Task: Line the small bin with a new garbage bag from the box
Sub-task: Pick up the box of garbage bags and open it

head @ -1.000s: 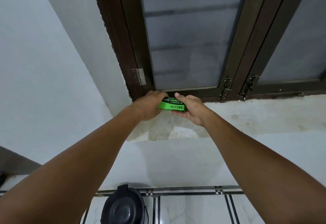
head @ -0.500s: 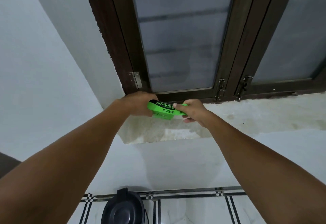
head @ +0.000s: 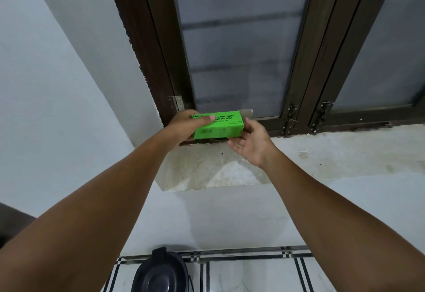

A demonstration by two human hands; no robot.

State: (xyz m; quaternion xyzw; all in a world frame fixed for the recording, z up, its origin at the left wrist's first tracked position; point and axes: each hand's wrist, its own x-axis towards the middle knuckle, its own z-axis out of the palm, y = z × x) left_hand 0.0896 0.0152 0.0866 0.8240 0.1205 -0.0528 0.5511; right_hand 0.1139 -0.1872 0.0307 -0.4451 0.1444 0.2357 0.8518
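Observation:
A bright green garbage bag box [head: 218, 125] with black print is held just above the window sill [head: 333, 153], close to the window frame. My left hand [head: 184, 126] grips its left end, thumb across the top face. My right hand [head: 251, 144] is at the box's right end with fingers spread; its fingertips reach under the lower right edge and its thumb is beside the end. A brown cardboard flap [head: 247, 113] sticks out at that right end. The small black bin [head: 161, 273], lid on, stands on the floor below, between my forearms.
A dark brown window frame [head: 305, 66] with frosted panes and metal latches [head: 291, 117] fills the top. White walls lie to the left and below the sill. The floor has white tiles with black stripes [head: 241, 259].
The box has been turned so a different printed face shows, and it sits slightly higher. My right hand has loosened from a pinch to spread fingers. A flap now shows at the right end.

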